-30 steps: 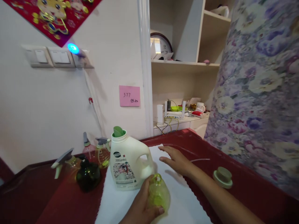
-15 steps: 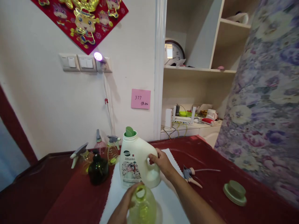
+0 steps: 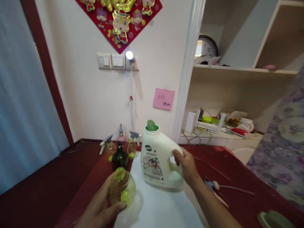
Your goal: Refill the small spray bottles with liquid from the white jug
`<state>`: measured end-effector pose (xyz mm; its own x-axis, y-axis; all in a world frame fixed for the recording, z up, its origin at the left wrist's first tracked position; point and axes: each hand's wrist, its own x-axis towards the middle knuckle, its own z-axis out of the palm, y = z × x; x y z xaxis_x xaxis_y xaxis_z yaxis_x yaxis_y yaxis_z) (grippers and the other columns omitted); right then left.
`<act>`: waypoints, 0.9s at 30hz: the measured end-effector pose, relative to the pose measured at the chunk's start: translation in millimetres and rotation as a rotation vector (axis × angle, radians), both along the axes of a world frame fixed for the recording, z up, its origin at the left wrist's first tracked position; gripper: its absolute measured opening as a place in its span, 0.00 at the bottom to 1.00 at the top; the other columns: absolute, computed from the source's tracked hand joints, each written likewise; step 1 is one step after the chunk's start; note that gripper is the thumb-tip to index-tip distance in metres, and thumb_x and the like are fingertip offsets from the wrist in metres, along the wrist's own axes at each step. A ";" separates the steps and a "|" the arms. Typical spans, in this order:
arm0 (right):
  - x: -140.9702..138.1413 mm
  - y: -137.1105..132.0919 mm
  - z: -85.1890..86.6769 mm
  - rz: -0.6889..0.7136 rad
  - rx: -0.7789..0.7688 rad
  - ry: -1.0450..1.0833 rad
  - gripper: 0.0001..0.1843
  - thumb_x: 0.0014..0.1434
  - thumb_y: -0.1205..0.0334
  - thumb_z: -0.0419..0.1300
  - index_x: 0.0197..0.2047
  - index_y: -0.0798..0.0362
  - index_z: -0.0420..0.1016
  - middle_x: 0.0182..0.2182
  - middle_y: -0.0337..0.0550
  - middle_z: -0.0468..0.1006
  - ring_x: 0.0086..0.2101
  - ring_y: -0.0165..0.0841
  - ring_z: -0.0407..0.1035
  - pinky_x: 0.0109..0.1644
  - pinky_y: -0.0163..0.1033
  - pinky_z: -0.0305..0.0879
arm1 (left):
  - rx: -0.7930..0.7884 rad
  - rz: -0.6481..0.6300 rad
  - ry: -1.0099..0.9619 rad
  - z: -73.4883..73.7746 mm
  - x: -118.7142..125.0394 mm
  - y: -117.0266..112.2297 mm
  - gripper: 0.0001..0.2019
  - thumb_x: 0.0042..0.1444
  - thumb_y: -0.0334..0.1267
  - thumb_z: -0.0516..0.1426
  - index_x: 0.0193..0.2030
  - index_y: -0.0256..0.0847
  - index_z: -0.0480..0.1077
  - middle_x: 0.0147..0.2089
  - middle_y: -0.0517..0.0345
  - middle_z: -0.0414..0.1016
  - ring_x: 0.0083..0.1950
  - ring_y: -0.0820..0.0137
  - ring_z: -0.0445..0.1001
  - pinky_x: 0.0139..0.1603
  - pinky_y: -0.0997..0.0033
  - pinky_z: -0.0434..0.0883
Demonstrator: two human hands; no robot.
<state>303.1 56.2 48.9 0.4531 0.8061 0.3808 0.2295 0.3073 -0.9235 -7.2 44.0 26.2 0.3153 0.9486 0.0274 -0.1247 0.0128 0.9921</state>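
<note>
Two hands work at a red-covered table [image 3: 78, 167], over a white cloth [image 3: 152, 205]. At 12 o'clock stands a white detergent jug [image 3: 156, 161], its handle gripped by the curled fingers of the right hand [image 3: 187, 166]. At 10 o'clock, the left hand [image 3: 102, 205] grasps a yellow-green plastic bottle [image 3: 122, 186] from beneath. Behind stand a dark glass bottle [image 3: 120, 158] and a spray bottle [image 3: 131, 147], below a pink sticky note [image 3: 163, 98]

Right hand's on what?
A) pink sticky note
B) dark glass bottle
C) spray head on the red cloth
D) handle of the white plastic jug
D. The right hand is curled over the handle of the white plastic jug.
</note>
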 end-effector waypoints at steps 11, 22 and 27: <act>58.2 -53.8 83.1 -0.298 -0.200 -0.555 0.30 0.45 0.27 0.61 0.28 0.49 0.77 0.23 0.40 0.78 0.27 0.40 0.72 0.29 0.40 0.65 | 0.235 -0.017 0.295 -29.0 50.9 47.8 0.38 0.44 0.33 0.67 0.65 0.37 0.65 0.68 0.39 0.67 0.70 0.46 0.62 0.71 0.49 0.55; 75.9 -66.8 74.5 -0.244 -0.349 -1.096 0.30 0.53 0.27 0.56 0.30 0.46 0.78 0.27 0.40 0.83 0.28 0.39 0.77 0.30 0.40 0.70 | 0.254 -0.013 0.459 -53.7 55.9 54.5 0.39 0.50 0.41 0.63 0.68 0.37 0.57 0.71 0.41 0.62 0.71 0.52 0.59 0.72 0.55 0.54; 72.6 -58.7 70.3 -0.169 -0.293 -1.260 0.26 0.54 0.31 0.59 0.32 0.46 0.79 0.26 0.38 0.82 0.25 0.36 0.77 0.26 0.36 0.71 | 0.312 -0.020 0.512 -53.8 56.4 46.2 0.37 0.52 0.40 0.62 0.69 0.38 0.56 0.71 0.45 0.62 0.72 0.56 0.58 0.73 0.57 0.52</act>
<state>375.7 -2.6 119.2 0.0183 0.8996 0.4363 0.9972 0.0154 -0.0735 49.2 90.1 -27.6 0.3792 0.9141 0.1436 0.3673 -0.2911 0.8834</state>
